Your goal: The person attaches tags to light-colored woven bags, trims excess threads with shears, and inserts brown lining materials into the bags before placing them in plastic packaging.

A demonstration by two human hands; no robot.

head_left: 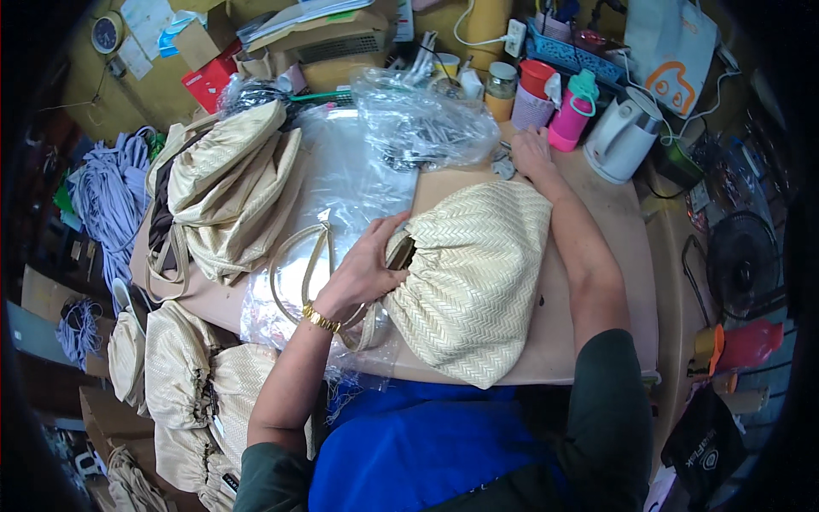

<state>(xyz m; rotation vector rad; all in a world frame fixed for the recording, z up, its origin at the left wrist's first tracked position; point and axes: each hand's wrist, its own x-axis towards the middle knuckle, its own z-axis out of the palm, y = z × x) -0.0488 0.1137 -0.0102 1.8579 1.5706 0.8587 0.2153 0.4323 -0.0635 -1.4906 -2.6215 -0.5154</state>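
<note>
The left hand [368, 263], thumb and fingers partly curled, grips the bag [482, 277] at its gathered mouth. The bag lies on the table [610, 299], right of that hand and nearer the body than the right hand [531, 154], whose grip I cannot tell. It is cream, plump, zigzag-woven, 1 end puckered.

- Gathered bag [478, 282], centre: cream-gold, in a woven herringbone pattern.
- Bag pile [226, 188], ten o'clock: cream, with dark brown fabric [162, 205] showing.
- Cord bundle [111, 196], nine o'clock: lavender.
- Bracelet [322, 318], eight o'clock: gold.
- Cloth [426, 452], six o'clock: vivid blue.
- Tabletop [618, 239], three o'clock: plain tan.
- Kettle [618, 136], two o'clock: white and grey.
- Bottle [566, 122], between one and two o'clock: hot pink, mint-green top.
- Basket [563, 55], one o'clock: bright blue.
</note>
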